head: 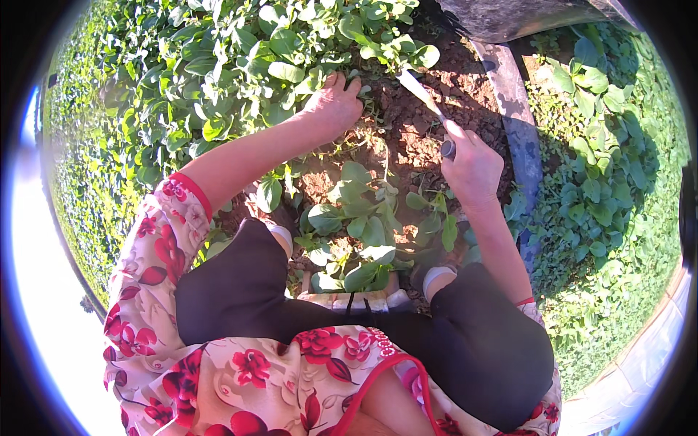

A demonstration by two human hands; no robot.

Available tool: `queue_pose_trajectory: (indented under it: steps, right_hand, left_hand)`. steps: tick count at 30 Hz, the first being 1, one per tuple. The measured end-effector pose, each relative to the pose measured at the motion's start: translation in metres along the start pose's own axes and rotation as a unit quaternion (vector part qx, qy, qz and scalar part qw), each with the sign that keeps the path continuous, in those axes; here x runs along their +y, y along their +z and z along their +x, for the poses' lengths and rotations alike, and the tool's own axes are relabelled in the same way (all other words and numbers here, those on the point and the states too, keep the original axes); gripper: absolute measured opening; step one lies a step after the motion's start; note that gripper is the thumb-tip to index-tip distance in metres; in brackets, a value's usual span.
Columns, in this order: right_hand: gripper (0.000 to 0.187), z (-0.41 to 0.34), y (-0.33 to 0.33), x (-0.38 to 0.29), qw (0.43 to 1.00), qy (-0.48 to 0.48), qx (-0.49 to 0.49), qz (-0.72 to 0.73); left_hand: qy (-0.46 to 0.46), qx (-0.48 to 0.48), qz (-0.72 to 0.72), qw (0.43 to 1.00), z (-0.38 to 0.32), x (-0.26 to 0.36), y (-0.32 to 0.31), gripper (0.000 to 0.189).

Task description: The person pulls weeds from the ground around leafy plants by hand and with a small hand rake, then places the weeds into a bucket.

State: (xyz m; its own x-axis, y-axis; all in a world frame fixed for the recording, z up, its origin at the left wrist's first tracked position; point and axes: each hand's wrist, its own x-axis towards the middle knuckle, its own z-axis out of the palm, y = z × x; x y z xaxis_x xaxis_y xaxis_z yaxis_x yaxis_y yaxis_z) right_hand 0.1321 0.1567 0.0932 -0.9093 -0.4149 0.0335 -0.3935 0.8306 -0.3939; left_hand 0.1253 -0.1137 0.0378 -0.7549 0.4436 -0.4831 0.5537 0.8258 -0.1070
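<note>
My right hand (473, 166) is closed around the handle of a short hand tool with a flat metal blade (417, 87); it could be a knife or a weeder. The blade points up and left, its tip at the edge of low leafy plants (390, 46). My left hand (335, 104) reaches into the edge of the dense green leaves (286, 71), fingers curled down at the stems. Leaves cover its fingertips, so what it grips is hidden. Between the two hands lies bare brown soil (411, 136).
Loose leafy plants (357, 212) lie or stand on the soil between my knees. A grey, soil-marked strip (515, 120) runs along the right side. Beyond it grow more plants (594, 163). A dark, curved, shiny object (501, 19) sits at the top right.
</note>
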Motion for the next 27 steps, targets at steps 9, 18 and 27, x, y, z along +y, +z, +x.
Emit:
queue_pose_trajectory:
  steps: [9, 18, 27]
  right_hand:
    - [0.022, -0.005, -0.009, -0.010, 0.986, 0.039, -0.090, 0.133]
    - [0.025, 0.003, 0.066, -0.016, 0.946, 0.122, -0.112, 0.280]
    - [0.025, 0.020, 0.051, -0.051, 0.978, -0.055, -0.134, 0.152]
  left_hand:
    - [-0.008, 0.122, -0.062, 0.991, -0.025, -0.007, 0.012, 0.014]
    - [-0.022, 0.201, -0.174, 0.964, -0.021, -0.021, 0.017, 0.012]
    - [-0.011, 0.114, -0.218, 0.969, -0.005, -0.051, -0.003, 0.033]
